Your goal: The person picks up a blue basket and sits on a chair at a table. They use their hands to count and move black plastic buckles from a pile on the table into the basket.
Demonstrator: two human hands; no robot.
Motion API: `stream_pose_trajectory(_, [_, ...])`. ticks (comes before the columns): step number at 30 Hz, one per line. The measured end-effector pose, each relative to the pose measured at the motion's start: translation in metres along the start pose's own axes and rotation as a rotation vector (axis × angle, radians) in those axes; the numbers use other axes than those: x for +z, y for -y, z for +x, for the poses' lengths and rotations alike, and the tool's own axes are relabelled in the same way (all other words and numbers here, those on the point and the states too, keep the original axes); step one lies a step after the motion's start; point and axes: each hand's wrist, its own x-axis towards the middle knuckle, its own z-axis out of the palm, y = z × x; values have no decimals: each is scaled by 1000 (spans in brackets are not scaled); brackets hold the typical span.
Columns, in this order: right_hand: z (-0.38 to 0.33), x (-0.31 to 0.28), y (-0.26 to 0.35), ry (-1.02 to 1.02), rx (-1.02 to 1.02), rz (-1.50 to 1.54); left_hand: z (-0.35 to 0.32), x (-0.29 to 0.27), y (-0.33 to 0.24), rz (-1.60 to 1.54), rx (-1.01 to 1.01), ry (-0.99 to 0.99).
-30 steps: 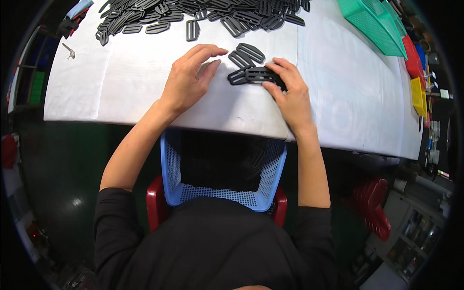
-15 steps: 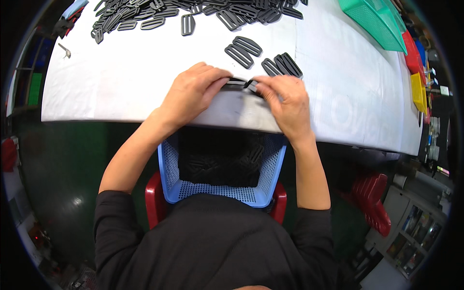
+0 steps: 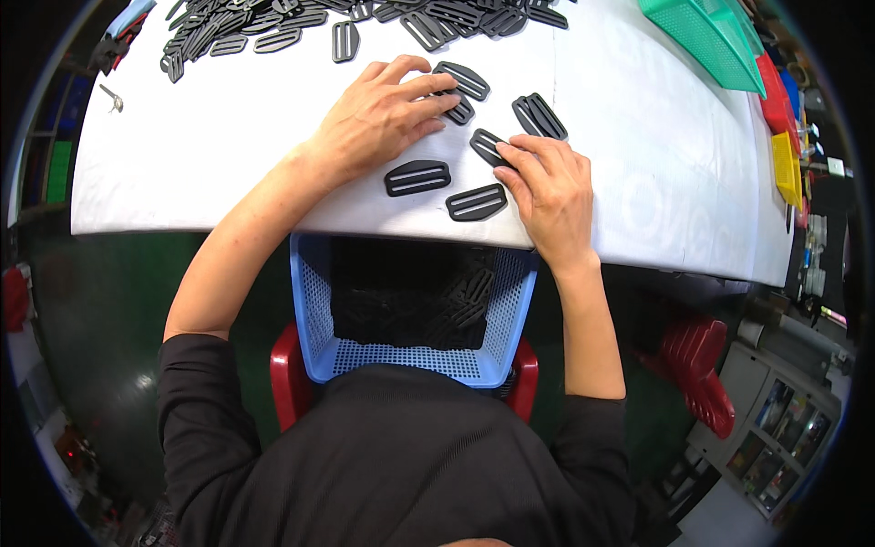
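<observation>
Black buckles (image 3: 417,178) lie mid-frame, two near the front edge of the white table (image 3: 656,173); open surface at frame right. Left hand (image 3: 383,118): fingers spread over one buckle. Right hand (image 3: 554,182): slightly parted fingertips at another; hold undeterminable.

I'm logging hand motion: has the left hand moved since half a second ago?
Yes, the left hand has moved away from the near edge of the table.
</observation>
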Motion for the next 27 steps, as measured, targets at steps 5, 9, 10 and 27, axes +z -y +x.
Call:
stream_pose_trajectory(5, [10,1,-2,-14,25,13,4,1,3,-27,82,2])
stream_pose_trajectory(9, [12,-9,4,245,187,283,6,3,7,-16,101,3])
stream_pose_trajectory(10, [13,-9,2,170,183,250,8,5,7,-37,99,-4])
stream_pose_trajectory(27, [35,-7,-61,-49,282,-114,16,-14,3,-158,-113,-37])
